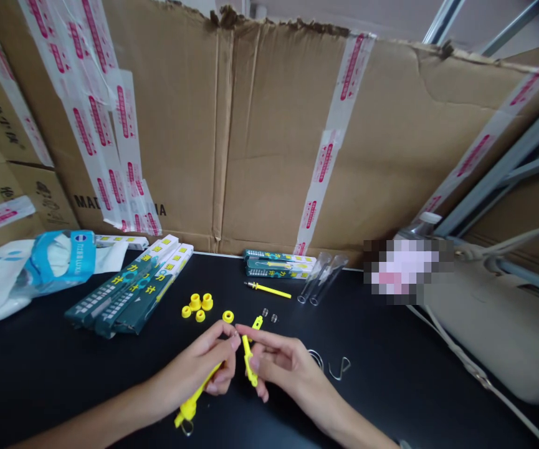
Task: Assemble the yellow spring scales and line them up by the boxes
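Left hand [192, 371]: you're gripping a yellow plastic rod [199, 393], fingers closed round it.
Right hand [281, 365]: you're pinching a yellow plastic piece [249, 362], fingers curled.

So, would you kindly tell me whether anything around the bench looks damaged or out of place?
Yes: the cardboard sheet behind the bench has a ragged, torn top edge, and its pink-printed packing tape hangs in loose strips.

the left hand [192, 368] and right hand [288, 365] are bare and slim, with long, tapering fingers [269, 340].
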{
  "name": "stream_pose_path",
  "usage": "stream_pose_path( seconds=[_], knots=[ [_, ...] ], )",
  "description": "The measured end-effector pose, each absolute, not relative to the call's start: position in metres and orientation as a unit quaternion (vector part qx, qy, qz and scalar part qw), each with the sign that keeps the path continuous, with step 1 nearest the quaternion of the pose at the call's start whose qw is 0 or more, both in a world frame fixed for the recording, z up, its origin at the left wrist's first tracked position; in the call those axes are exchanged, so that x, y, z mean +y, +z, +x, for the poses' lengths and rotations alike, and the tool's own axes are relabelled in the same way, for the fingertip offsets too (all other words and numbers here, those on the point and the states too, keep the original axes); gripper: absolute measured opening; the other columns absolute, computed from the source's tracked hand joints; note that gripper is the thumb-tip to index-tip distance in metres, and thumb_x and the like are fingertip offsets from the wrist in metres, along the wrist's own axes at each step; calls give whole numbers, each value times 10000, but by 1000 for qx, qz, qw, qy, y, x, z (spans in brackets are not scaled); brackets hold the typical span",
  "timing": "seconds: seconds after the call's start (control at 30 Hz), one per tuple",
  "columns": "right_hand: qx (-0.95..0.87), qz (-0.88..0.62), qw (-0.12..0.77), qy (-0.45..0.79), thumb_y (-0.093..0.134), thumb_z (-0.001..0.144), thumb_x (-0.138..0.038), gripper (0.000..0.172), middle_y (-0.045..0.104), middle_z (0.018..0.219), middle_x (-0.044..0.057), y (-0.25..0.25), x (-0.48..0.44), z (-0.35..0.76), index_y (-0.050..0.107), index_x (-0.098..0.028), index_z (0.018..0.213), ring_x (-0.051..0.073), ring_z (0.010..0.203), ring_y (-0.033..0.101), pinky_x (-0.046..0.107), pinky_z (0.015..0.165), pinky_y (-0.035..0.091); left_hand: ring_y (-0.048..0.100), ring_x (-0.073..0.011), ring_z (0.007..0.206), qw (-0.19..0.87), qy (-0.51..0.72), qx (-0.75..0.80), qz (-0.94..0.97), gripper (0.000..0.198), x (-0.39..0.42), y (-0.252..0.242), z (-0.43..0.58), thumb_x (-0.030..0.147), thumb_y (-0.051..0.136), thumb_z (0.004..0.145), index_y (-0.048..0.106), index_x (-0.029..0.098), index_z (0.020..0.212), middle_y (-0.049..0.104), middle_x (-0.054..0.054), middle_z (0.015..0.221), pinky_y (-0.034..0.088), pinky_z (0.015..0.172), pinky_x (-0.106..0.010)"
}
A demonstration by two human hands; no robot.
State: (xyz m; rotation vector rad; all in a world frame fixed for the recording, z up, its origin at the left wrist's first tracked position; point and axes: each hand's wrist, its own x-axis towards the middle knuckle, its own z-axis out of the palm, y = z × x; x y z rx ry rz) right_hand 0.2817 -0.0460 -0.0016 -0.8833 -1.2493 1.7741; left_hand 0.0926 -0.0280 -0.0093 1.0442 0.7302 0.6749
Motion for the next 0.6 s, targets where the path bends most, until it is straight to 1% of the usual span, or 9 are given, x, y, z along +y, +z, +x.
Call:
stream_pose_path(
  seconds=[0.13,0.2,0.27,0.4,0.5,0.6],
  knots=[
    [-484,-319,391,715,802,783,-396,553,580,707,-34,-4,-47,280,670,-206,1285,76,522,531,254,552,451,383,-50,367,716,348,362,485,521,-28,-12,95,689,661,768,449,213,796,491,98,468,242,399,-184],
    [-460,-313,398,729,811,782,-356,531,582,708,-32,-4,-47,282,679,-204,1273,72,519,528,248,547,437,442,-57,389,695,364,379,491,534,-27,-14,96,693,679,747,459,208,790,539,79,515,287,392,-175],
    [-430,-309,406,745,823,772,-316,505,581,711,-27,-2,-47,284,699,-193,1246,68,526,527,240,545,427,496,-71,424,663,392,400,497,544,-27,-13,96,682,718,714,481,206,829,565,73,574,344,392,-174],
    [-386,-289,412,773,830,760,-256,499,584,710,-18,1,-47,287,703,-171,1236,66,533,516,226,533,413,596,-120,528,580,445,433,527,500,-30,-7,94,585,750,740,508,209,964,615,53,655,464,439,-202],
    [-376,-276,403,787,805,787,-227,500,598,705,-8,1,-46,287,680,-159,1267,62,526,504,216,526,400,640,-146,587,548,453,443,546,414,-31,-3,92,510,741,776,530,199,950,651,17,707,505,468,-219],
    [-371,-265,398,796,785,807,-214,478,599,685,-4,-1,-46,287,676,-137,1267,54,510,476,203,517,384,665,-166,618,540,454,447,549,375,-31,-3,91,474,740,779,557,189,940,669,-17,794,520,447,-227]
  ],
)
